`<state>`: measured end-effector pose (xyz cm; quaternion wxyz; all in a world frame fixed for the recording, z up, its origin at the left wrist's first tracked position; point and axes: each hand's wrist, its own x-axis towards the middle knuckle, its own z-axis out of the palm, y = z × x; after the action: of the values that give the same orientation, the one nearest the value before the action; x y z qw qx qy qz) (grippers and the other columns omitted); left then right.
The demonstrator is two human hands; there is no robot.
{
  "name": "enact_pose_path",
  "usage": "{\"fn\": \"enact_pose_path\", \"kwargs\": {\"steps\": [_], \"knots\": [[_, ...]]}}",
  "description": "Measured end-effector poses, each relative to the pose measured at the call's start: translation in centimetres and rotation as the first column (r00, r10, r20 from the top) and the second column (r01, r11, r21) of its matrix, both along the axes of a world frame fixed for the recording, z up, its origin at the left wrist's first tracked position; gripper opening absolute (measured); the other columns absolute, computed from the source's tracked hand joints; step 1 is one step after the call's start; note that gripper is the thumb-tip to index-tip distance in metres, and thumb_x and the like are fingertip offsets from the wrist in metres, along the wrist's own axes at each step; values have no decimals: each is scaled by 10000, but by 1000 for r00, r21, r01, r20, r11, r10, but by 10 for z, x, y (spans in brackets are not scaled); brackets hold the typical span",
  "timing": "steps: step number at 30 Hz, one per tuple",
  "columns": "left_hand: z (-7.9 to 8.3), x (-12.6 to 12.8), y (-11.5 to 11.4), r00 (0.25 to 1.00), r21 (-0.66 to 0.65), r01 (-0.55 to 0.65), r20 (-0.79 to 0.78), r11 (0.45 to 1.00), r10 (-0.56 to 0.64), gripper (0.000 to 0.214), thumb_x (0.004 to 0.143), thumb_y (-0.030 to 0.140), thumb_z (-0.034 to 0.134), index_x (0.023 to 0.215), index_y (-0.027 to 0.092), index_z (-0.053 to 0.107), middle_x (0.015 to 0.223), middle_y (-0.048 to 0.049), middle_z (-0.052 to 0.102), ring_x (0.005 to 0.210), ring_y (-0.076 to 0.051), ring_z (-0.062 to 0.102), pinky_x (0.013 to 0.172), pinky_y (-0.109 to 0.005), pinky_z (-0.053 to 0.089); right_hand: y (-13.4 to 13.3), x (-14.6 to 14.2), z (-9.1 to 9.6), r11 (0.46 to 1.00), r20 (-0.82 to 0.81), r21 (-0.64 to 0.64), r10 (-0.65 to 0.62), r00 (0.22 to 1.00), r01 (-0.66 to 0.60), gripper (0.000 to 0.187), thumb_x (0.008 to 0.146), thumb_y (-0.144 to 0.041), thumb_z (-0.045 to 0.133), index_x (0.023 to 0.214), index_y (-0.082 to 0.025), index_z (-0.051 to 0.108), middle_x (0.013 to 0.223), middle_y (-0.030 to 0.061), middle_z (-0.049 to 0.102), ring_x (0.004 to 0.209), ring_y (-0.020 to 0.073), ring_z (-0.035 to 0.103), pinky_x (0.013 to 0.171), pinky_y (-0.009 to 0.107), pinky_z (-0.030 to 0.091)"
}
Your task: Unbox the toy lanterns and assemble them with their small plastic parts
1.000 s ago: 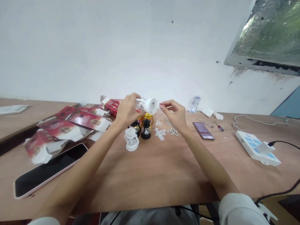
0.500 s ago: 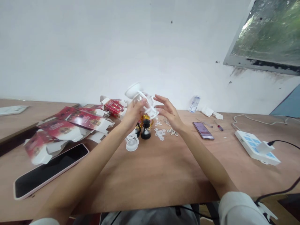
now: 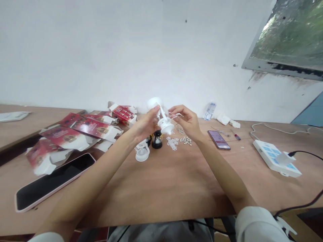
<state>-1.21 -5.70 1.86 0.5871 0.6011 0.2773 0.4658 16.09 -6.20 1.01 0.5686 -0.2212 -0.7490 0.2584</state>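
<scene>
A small white toy lantern (image 3: 161,116) is held in the air above the wooden table (image 3: 161,181). My left hand (image 3: 145,124) grips its clear body from the left, fingers closed round it. My right hand (image 3: 185,121) pinches the lantern's thin white wire handle on the right side. Below the hands stand another white lantern (image 3: 141,151) and a black lantern (image 3: 157,139). A heap of small white and silvery parts (image 3: 178,141) lies just right of them.
Flattened red and white boxes (image 3: 75,132) cover the left of the table. A large phone with a pink rim (image 3: 50,183) lies near the left front. A smaller phone (image 3: 218,139), a red-handled screwdriver (image 3: 236,136), a white power strip (image 3: 276,158) with cables and a small bottle (image 3: 209,111) lie to the right.
The white lantern turned from lying sideways to a tilted, more upright pose. My right hand went from an open reach to a pinch on its wire handle.
</scene>
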Motion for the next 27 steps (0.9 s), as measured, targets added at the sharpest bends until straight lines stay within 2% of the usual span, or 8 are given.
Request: {"fn": "enact_pose_path", "kwargs": {"steps": [3,8,11,14,16,19,23,27], "knots": [[3,-5,3,997,-7,-71,36,997,71,535,734,629,539,992,162,564,811,-107,641,785,-237,617,658,-359,517,2,3,0,999,14,-51,-3,1000,4,233,807,-451,583,780,-221,558,824,8,616,822,138,586,795,325,489],[6,-10,6,982,-64,-144,110,988,150,453,731,516,597,1032,185,530,871,-101,655,773,-224,624,653,-351,528,7,8,-2,966,-11,-162,201,979,-201,320,820,-518,539,707,-219,532,620,-26,519,685,128,555,726,318,481],[2,-8,7,996,-55,-41,71,998,45,429,704,522,604,985,203,548,879,-88,659,763,-227,632,596,-335,523,9,7,-4,948,-84,-208,228,970,-241,341,798,-558,545,698,-233,517,529,-52,417,615,124,506,697,313,475],[-2,-6,7,994,-45,102,-38,994,-104,409,658,502,637,923,196,580,868,-90,659,777,-236,635,554,-315,508,7,4,-5,924,-57,-268,267,962,-272,371,760,-590,571,683,-233,508,486,-72,343,530,109,436,653,303,464],[-4,-7,7,990,-25,124,-63,992,-125,356,633,437,669,877,191,587,860,-84,656,801,-233,631,595,-326,515,7,3,-4,911,-29,-300,288,957,-284,391,742,-600,585,666,-227,498,485,-78,316,494,96,393,593,281,438],[-1,-13,8,999,29,40,-28,999,-39,279,615,322,682,839,198,571,856,-66,645,778,-214,620,637,-349,521,10,8,-1,941,-47,-279,187,981,-193,423,740,-632,558,653,-229,466,496,-80,264,462,85,309,494,249,353],[10,-24,9,992,118,-118,-20,986,121,334,628,255,672,946,245,570,858,-29,621,669,-167,593,541,-303,490,22,23,6,970,-140,-242,-7,990,-28,407,764,-639,512,683,-249,429,516,-84,167,432,87,207,419,250,236],[15,-23,6,967,161,-228,-75,960,242,214,645,306,692,795,202,579,754,-16,590,601,-127,552,515,-265,471,27,29,7,975,-236,-220,-87,968,34,353,767,-578,560,703,-243,468,495,-89,203,415,75,214,406,250,217]]}}
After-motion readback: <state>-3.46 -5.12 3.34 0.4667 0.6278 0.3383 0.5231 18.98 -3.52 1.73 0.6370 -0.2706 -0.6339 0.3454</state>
